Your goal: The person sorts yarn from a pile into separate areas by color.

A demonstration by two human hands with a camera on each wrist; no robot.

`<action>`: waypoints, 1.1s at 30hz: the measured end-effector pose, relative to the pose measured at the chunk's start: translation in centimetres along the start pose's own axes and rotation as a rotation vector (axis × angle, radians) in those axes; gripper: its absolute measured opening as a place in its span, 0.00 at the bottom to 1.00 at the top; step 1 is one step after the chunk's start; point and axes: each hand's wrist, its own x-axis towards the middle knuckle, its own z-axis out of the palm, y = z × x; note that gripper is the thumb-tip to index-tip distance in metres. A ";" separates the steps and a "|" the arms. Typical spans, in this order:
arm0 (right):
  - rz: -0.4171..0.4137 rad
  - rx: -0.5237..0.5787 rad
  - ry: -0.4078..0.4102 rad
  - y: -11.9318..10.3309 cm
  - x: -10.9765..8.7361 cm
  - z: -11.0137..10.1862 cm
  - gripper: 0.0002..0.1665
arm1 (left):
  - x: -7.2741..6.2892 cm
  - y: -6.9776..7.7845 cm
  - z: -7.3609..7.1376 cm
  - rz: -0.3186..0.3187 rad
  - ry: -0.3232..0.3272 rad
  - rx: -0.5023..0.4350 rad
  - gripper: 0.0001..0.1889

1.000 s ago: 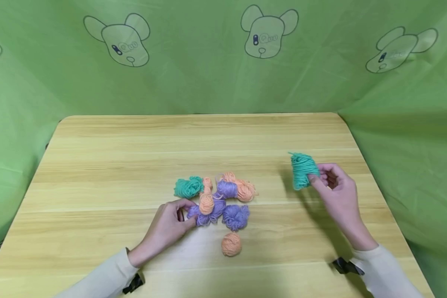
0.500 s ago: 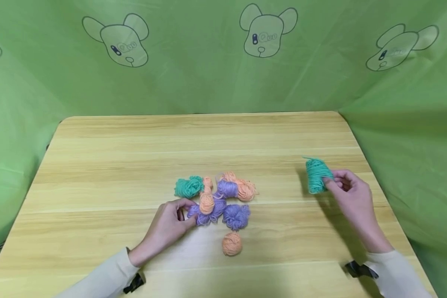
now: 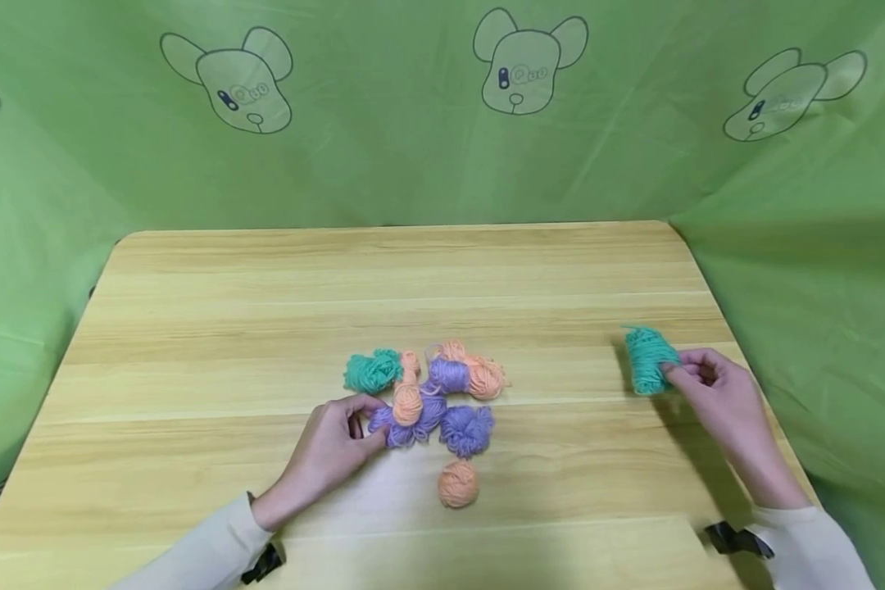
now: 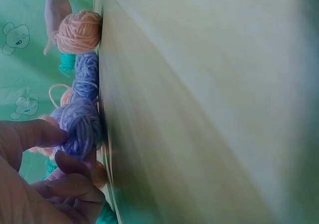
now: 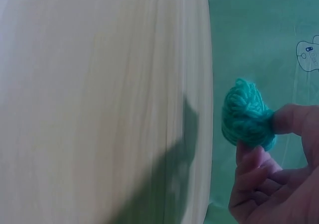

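My right hand (image 3: 730, 410) pinches a teal yarn skein (image 3: 649, 360) between thumb and fingertips above the right part of the table. In the right wrist view the skein (image 5: 246, 117) hangs over its shadow's side, clear of the wood. At the middle of the table my left hand (image 3: 332, 447) pinches the left end of a purple yarn skein (image 3: 431, 414) that lies in the pile. A peach skein (image 3: 407, 401) lies across that purple one. In the left wrist view thumb and fingers close on the purple yarn (image 4: 79, 127).
A second teal skein (image 3: 372, 371) sits at the pile's left. Another purple skein (image 3: 450, 374) lies against peach yarn (image 3: 487, 377) at the back. A purple bundle (image 3: 467, 430) and a peach ball (image 3: 458, 483) lie nearer the front. Green cloth (image 3: 398, 164) hangs behind the wooden table (image 3: 265, 279).
My right hand has carried the teal skein to the right and a little nearer the front, and lower in view. The left hand and the pile stay where they were.
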 end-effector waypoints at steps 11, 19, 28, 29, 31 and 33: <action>0.061 -0.151 -0.100 1.4 0.2 -0.2 0.30 | 0.0 0.1 0.0 -0.001 0.003 -0.003 0.15; 0.032 -0.190 -0.113 1.9 0.2 0.1 0.30 | 0.0 0.1 -0.1 -0.007 0.003 -0.018 0.15; 0.021 -0.185 -0.105 1.9 0.0 0.1 0.32 | -0.2 0.2 -0.1 0.008 -0.005 -0.035 0.15; 0.019 -0.182 -0.100 1.9 -0.1 0.1 0.32 | -0.2 0.2 -0.1 0.012 -0.004 -0.035 0.15; 0.016 -0.172 -0.086 1.8 -0.1 0.1 0.33 | -0.2 0.2 -0.1 0.018 -0.006 -0.035 0.15; 0.018 -0.154 -0.074 1.8 -0.2 0.1 0.34 | -0.2 0.2 -0.1 0.024 -0.008 -0.036 0.14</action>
